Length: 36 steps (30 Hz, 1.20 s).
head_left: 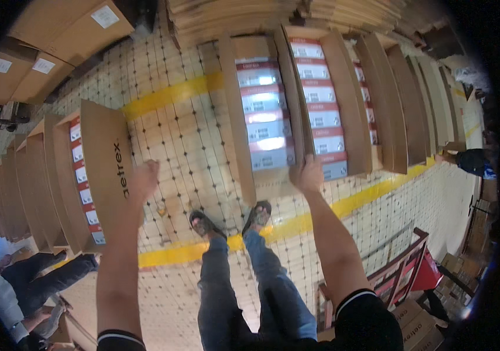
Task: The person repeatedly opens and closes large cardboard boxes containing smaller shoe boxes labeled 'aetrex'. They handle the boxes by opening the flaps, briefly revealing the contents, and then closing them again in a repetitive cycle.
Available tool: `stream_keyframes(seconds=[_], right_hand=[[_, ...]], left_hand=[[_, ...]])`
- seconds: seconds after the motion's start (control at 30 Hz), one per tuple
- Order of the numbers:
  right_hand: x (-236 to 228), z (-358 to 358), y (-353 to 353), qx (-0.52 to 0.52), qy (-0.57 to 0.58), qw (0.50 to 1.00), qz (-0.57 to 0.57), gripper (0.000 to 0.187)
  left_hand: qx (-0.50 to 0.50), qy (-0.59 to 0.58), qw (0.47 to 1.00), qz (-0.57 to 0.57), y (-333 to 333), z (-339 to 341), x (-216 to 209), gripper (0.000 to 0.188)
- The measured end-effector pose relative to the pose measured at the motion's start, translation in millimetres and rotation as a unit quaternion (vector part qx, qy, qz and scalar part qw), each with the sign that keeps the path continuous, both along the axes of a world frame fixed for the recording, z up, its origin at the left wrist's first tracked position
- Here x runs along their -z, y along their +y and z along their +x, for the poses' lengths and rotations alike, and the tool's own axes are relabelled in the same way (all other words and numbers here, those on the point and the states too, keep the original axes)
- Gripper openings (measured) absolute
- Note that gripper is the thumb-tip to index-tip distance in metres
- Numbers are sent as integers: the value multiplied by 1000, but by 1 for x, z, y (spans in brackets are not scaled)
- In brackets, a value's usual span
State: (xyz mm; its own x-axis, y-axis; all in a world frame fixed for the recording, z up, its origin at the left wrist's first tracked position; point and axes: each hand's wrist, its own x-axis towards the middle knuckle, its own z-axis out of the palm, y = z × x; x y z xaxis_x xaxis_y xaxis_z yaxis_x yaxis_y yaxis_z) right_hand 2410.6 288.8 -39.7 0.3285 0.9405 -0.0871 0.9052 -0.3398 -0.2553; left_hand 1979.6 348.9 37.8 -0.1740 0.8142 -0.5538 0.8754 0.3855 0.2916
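Note:
My right hand (308, 174) is closed on the near edge of an open cardboard carton, where two cartons stand side by side. The left one of these cartons (240, 146) holds a column of shoe boxes (266, 130), white with red edges. The right carton (352, 111) holds a similar column of shoe boxes (326, 117). My left hand (146, 176), slightly blurred, hangs with curled fingers and nothing visible in it. It is beside the printed side of another open carton (106, 152), which also contains shoe boxes (81, 175).
Rows of open cartons (19, 187) run along both sides. Yellow floor stripes (174, 96) cross the tiles. Closed cartons (68, 32) are stacked at far left. A dark red cart frame (405, 266) stands right. Other people (27, 286) work at left and far right.

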Motion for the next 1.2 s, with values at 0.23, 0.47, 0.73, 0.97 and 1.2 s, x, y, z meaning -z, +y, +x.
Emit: stream_keyframes(seconds=[0.23,0.47,0.73,0.97,1.2], right_hand=[[-2,-31,-9,-72,-20,994,82,13],[16,-16,-16,11,20,992,124,17],[8,-25,-83,10,172,985,16,21],[5,-108,6,-73,277,944,162,26],[70,-227,180,92,745,652,-107,29]], left_hand=[[26,-38,999,30,42,180,79,55],[161,-89,983,27,37,120,102,34],[112,-57,992,-13,-75,85,86,36],[-216,-87,966,110,-87,109,105,34],[-296,-113,946,64,-62,83,119,36]])
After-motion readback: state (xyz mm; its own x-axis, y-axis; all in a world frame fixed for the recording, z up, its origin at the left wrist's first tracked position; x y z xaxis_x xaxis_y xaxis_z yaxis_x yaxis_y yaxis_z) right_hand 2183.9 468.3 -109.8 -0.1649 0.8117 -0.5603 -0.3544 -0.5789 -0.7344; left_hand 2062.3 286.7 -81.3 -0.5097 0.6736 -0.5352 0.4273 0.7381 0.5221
